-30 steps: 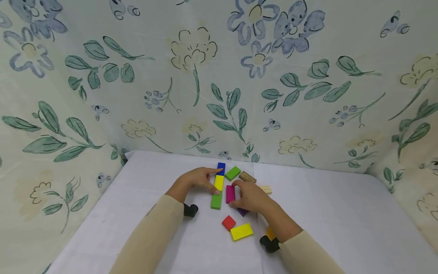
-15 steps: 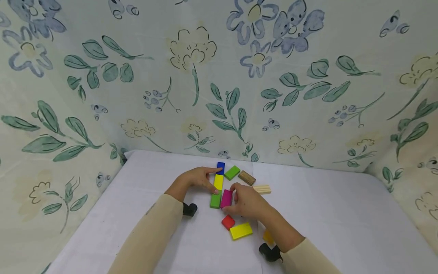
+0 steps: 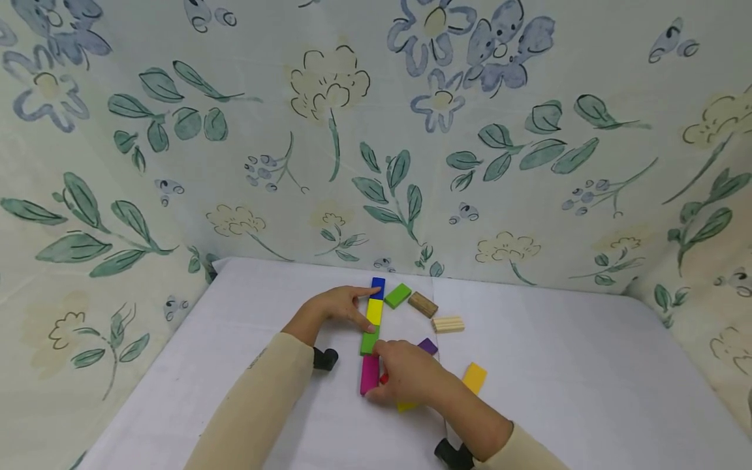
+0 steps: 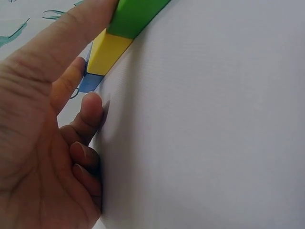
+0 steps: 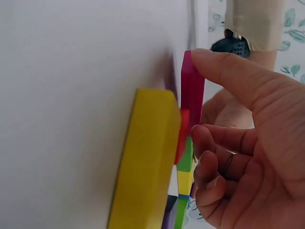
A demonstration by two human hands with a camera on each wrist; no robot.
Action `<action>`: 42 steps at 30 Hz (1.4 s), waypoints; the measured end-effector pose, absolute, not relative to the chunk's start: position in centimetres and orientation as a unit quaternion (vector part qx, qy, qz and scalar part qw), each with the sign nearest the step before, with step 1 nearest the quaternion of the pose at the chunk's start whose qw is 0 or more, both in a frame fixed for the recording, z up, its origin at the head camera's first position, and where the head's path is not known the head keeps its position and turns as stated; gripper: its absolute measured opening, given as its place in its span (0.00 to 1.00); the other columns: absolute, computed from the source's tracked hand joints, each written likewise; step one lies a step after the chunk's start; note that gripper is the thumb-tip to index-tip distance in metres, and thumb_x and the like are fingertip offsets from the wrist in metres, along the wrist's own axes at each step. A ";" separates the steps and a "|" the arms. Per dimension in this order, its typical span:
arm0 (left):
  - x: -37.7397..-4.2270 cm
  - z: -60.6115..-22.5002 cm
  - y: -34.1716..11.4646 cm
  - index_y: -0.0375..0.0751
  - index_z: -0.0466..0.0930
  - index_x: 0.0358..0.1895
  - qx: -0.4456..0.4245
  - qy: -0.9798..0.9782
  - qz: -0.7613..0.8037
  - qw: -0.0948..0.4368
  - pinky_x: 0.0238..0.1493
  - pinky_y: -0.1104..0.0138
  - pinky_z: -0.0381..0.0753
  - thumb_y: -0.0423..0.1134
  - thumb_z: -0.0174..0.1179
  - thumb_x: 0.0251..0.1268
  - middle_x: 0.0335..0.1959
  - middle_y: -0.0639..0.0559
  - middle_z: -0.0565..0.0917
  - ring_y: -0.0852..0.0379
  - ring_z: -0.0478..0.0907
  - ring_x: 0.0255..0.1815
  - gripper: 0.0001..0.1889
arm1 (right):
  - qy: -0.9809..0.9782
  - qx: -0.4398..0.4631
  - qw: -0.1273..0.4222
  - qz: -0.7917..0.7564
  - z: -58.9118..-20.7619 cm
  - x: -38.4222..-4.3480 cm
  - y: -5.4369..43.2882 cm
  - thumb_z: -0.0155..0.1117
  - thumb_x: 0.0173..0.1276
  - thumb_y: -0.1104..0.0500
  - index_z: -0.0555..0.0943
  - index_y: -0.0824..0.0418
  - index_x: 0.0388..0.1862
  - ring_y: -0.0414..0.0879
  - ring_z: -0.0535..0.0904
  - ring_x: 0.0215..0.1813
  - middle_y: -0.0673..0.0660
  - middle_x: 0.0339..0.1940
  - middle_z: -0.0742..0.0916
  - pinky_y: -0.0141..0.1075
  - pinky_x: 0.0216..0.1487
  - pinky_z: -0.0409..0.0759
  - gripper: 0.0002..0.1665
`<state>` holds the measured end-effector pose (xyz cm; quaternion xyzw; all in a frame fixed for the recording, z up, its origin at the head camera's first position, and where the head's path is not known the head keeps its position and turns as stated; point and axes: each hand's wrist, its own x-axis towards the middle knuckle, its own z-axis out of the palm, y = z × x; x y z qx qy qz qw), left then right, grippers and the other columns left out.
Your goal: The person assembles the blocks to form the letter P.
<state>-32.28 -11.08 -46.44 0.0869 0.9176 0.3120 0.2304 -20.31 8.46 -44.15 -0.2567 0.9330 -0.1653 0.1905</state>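
Note:
A row of wooden blocks runs toward me: blue, yellow, green and magenta. My left hand lies along its left side, index fingertip touching the blue block and thumb resting on the green one. Its other fingers are loosely curled in the left wrist view. With thumb and finger at its two ends, my right hand pinches the magenta block, which lies at the green block's near end. Under that hand, a red block and a larger yellow block are mostly hidden.
Right of the row lie another green block, a brown block and a ridged pale wooden block. A purple block and an orange block sit beyond my right hand. Floral cloth backs the white table.
My right hand has carried the magenta block left and toward me, from beside the row to the green block's near end. My left hand has stayed in place.

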 end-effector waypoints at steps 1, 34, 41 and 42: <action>-32.3 -46.4 -11.1 0.76 0.67 0.74 0.087 0.918 0.312 0.230 0.40 0.62 0.70 0.56 0.82 0.41 0.36 0.47 0.74 0.53 0.72 0.40 0.50 | 0.934 -0.261 0.186 -0.156 -44.2 -20.2 8.3 0.79 0.55 0.36 0.78 0.55 0.57 0.38 0.75 0.37 0.44 0.34 0.81 0.29 0.36 0.77 0.38; -32.1 -46.2 -11.1 0.75 0.66 0.75 0.091 0.919 0.308 0.230 0.43 0.60 0.69 0.57 0.82 0.42 0.37 0.47 0.73 0.53 0.72 0.41 0.50 | 0.950 -0.231 0.149 -0.151 -45.0 -20.2 7.8 0.79 0.51 0.31 0.77 0.52 0.52 0.39 0.74 0.37 0.45 0.35 0.80 0.30 0.36 0.76 0.40; -32.1 -46.2 -11.1 0.77 0.66 0.74 0.090 0.918 0.309 0.231 0.42 0.61 0.70 0.57 0.82 0.42 0.37 0.47 0.74 0.53 0.72 0.42 0.50 | 0.936 -0.224 0.172 -0.212 -45.2 -20.8 8.8 0.76 0.53 0.29 0.77 0.52 0.50 0.40 0.75 0.33 0.46 0.33 0.81 0.32 0.32 0.76 0.38; -32.1 -46.2 -11.1 0.77 0.66 0.74 0.089 0.918 0.310 0.232 0.42 0.61 0.70 0.57 0.82 0.42 0.37 0.47 0.74 0.53 0.72 0.42 0.50 | 0.932 -0.217 0.179 -0.228 -45.1 -21.1 9.1 0.75 0.55 0.29 0.77 0.52 0.49 0.40 0.75 0.33 0.46 0.32 0.81 0.32 0.32 0.76 0.36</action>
